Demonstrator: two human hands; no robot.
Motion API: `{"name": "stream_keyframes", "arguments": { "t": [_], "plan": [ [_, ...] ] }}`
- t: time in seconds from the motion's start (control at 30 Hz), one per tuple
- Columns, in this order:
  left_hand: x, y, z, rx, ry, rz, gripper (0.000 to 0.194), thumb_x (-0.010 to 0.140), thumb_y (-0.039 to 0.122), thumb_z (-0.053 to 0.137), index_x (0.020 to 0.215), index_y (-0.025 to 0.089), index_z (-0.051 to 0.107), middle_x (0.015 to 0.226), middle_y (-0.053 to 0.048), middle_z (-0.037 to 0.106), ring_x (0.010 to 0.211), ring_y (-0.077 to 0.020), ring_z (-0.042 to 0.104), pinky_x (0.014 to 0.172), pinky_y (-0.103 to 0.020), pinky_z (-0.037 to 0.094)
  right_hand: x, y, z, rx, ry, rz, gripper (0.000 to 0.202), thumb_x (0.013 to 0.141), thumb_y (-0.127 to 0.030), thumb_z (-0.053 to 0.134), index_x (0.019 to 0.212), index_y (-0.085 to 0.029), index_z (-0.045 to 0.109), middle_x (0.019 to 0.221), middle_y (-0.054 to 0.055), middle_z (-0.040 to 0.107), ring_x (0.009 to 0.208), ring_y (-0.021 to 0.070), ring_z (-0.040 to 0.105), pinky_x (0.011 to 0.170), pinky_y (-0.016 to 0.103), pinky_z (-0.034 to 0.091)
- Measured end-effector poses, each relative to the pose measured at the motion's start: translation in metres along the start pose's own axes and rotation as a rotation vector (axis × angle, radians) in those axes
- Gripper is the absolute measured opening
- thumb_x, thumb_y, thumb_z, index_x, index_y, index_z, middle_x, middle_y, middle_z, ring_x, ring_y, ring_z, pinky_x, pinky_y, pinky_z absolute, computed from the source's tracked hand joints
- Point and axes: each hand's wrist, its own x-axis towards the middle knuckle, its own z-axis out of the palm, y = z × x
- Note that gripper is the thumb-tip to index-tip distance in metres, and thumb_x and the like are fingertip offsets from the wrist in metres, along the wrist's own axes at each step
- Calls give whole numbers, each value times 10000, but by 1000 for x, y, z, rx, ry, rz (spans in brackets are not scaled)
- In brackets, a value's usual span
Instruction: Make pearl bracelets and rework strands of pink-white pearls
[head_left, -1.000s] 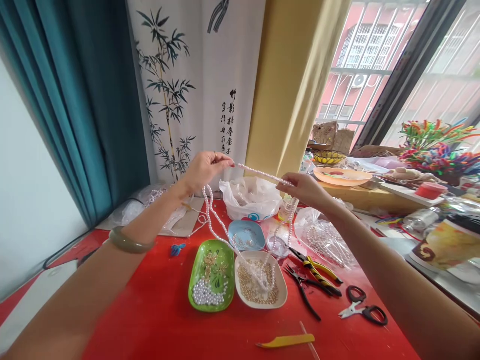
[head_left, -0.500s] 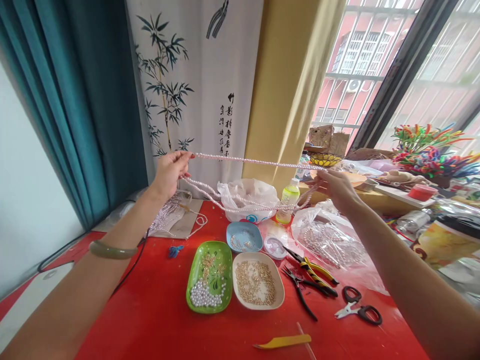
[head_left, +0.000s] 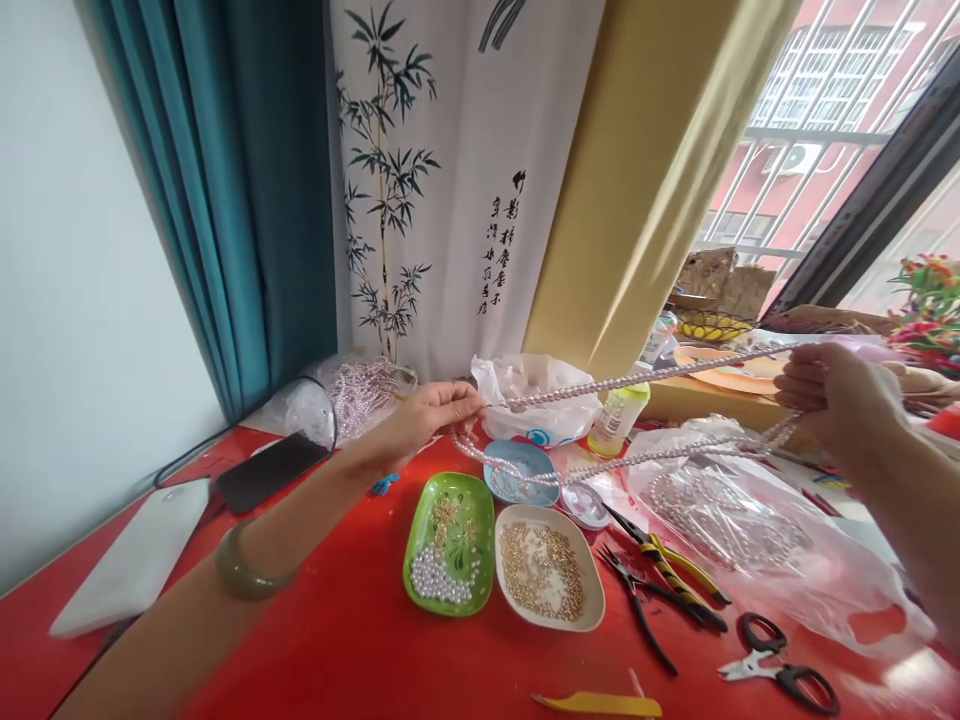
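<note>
A long pearl bead strand (head_left: 637,380) stretches in the air between my two hands, its upper run taut and its lower run sagging. My left hand (head_left: 442,408), fingers pinched, grips one end above the blue dish (head_left: 521,473). Higher up on the right, my right hand (head_left: 832,390) is closed round the other end. Beneath the strand stand a green tray (head_left: 417,520) with white pearls and gold pieces, and a cream dish (head_left: 589,610) holding small gold beads. The blue dish has a few small pieces in it.
Two pairs of pliers (head_left: 675,575), scissors (head_left: 772,665) and yellow tweezers (head_left: 600,705) lie at the right and front. A bagged heap of beads (head_left: 720,510), a white plastic bag (head_left: 517,380) and a bottle (head_left: 619,415) stand behind. At left lie a black phone (head_left: 266,475) and a white slab (head_left: 135,560).
My left hand has come lower with its end of the strand, so the strand now slants up to the right. The camera view has turned left, showing the phone.
</note>
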Motion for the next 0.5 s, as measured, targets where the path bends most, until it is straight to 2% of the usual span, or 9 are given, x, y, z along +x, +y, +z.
{"name": "stream_keyframes", "arguments": {
  "t": [0.23,0.4,0.5],
  "plan": [
    [-2,0,4,-6,-8,-17,193,727,311,589,649,140,546,586,20,468,538,-71,394,595,-242,356,-1,-4,3,249,130,196,430,720,-101,506,408,-196,226,395,-64,165,340,26,153,510,349,15],
    [-2,-4,5,-8,-50,-10,191,746,313,580,663,142,563,586,15,468,545,-78,409,605,-243,371,2,1,-2,251,181,152,412,675,-55,496,380,-198,248,375,-63,185,339,23,167,498,352,25],
    [-2,-4,8,-32,-59,10,183,754,298,575,657,143,561,607,12,485,551,-76,408,638,-247,396,4,6,-5,146,143,47,433,706,-102,486,396,-207,202,377,-71,173,332,20,161,469,347,47]
  ]
}}
